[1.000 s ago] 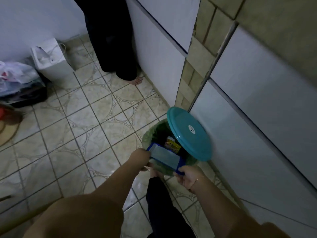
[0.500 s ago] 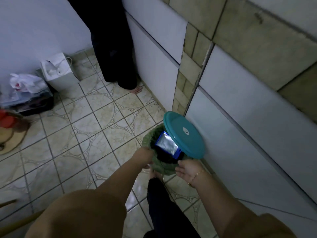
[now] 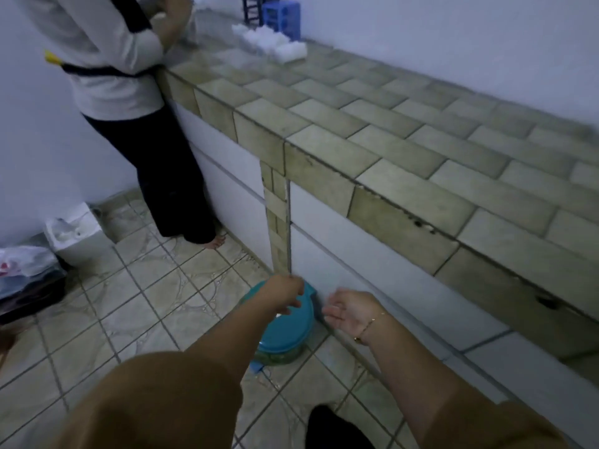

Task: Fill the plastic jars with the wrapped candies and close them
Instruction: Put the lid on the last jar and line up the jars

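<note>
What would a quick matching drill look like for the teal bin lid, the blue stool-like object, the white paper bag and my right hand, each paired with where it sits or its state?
Things:
1. teal bin lid
2. blue stool-like object
3. white paper bag
4. right hand

Places or states:
A. on the floor by the far wall
B. down over the bin, under the left hand
C. holding nothing, fingers relaxed
D. at the far end of the tiled counter

Pairs: 1-B, 2-D, 3-A, 4-C
</note>
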`<state>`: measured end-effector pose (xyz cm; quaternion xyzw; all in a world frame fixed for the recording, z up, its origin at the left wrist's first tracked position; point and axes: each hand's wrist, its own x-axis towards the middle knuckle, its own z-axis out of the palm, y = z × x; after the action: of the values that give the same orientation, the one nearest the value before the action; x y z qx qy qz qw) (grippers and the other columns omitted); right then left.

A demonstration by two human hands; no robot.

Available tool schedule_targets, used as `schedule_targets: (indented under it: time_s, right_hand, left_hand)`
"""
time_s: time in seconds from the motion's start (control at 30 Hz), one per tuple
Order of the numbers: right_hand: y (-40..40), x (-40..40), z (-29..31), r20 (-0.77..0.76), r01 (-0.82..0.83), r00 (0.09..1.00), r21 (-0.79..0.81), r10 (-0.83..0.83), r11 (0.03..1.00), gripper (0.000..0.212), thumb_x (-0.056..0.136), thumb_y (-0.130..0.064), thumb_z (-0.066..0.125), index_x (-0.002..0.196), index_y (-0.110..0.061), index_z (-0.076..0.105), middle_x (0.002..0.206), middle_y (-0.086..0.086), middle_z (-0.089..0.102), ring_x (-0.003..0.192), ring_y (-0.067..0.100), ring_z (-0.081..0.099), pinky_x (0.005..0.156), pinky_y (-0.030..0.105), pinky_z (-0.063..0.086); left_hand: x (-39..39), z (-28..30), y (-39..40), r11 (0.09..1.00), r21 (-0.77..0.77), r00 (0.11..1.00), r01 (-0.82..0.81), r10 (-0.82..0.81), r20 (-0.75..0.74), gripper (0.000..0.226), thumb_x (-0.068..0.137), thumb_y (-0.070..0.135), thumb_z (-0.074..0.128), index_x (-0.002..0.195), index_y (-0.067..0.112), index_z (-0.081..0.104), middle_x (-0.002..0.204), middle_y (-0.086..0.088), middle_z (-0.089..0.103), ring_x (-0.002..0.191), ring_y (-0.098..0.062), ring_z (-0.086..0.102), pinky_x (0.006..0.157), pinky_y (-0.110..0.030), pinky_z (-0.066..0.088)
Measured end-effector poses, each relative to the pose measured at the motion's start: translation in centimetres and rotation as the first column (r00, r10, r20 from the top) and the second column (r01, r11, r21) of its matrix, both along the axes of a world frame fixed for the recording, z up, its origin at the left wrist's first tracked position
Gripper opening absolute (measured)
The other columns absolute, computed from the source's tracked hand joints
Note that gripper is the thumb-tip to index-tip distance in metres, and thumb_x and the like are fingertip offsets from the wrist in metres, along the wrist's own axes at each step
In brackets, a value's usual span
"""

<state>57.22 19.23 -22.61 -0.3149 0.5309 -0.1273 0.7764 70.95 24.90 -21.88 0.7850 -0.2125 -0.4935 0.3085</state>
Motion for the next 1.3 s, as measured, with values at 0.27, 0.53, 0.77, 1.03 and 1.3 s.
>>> schedule_targets:
  time_s: [0.27, 0.53, 0.77, 1.03, 1.3]
  right_hand:
    - [-4.0, -9.0, 9.2, 0.148, 0.208, 0.972, -0.174, -0.183, 0.963, 0.039, 0.095, -0.002, 0.047, 0.133, -0.002, 0.041, 0.087, 0.007, 0.055, 0.076, 0.021, 0.055, 0.068, 0.03, 0.046]
    - [-8.6, -24.5, 14.5, 0.24, 0.447, 0.891, -0.325, -0.384, 0.833, 0.038, 0.095, -0.003, 0.047, 0.133, -0.003, 0.042, 0.095, 0.007, 0.057, 0.076, 0.018, 0.056, 0.074, 0.032, 0.047]
    - [-10.4, -38.9, 16.0, 0.212, 0.547, 0.836, -0.384, -0.505, 0.744, 0.033, 0.095, -0.001, 0.045, 0.128, -0.003, 0.046, 0.1, 0.01, 0.059, 0.094, 0.025, 0.06, 0.079, 0.034, 0.046]
    - [-14.7, -51.6, 14.3, -0.43, -0.007, 0.73, -0.782, -0.531, 0.624, 0.034, 0.091, -0.006, 0.054, 0.125, -0.002, 0.057, 0.117, 0.016, 0.062, 0.109, 0.028, 0.056, 0.08, 0.016, 0.04]
    - [-17.8, -56.3, 11.3, -0.814, -0.549, 0.436, -0.579, -0.385, 0.603, 0.042, 0.089, -0.034, 0.042, 0.129, -0.024, 0.052, 0.138, -0.002, 0.045, 0.135, 0.025, 0.03, 0.106, 0.04, 0.031]
  left_hand:
    - [-8.9, 8.7, -6.5, 0.949, -0.293, 0.993, 0.118, -0.11, 0.046, 0.017, 0.097, 0.023, 0.045, 0.101, 0.013, 0.057, 0.111, -0.008, 0.064, 0.08, -0.017, 0.062, 0.068, -0.029, 0.046]
    - [-25.1, 13.2, -13.9, 0.81, -0.513, 0.956, 0.286, -0.278, 0.094, 0.011, 0.096, 0.02, 0.049, 0.095, 0.014, 0.058, 0.093, -0.003, 0.067, 0.062, -0.01, 0.061, 0.05, -0.019, 0.042]
    - [-39.7, 13.3, -18.4, 0.72, -0.504, 0.868, 0.477, -0.477, 0.139, 0.012, 0.094, 0.019, 0.051, 0.092, 0.012, 0.062, 0.09, -0.004, 0.067, 0.067, -0.014, 0.063, 0.053, -0.021, 0.043]
    - [-52.5, 12.1, -22.6, 0.592, -0.451, 0.735, 0.668, -0.617, 0.28, 0.023, 0.095, 0.019, 0.052, 0.116, 0.017, 0.06, 0.11, 0.001, 0.064, 0.099, -0.018, 0.06, 0.082, -0.027, 0.048]
    - [-57.1, 11.7, -24.8, 0.162, -0.057, 0.135, 0.985, -0.524, 0.841, 0.049, 0.092, 0.012, 0.047, 0.14, 0.014, 0.043, 0.148, -0.006, 0.04, 0.136, -0.023, 0.035, 0.11, -0.032, 0.028]
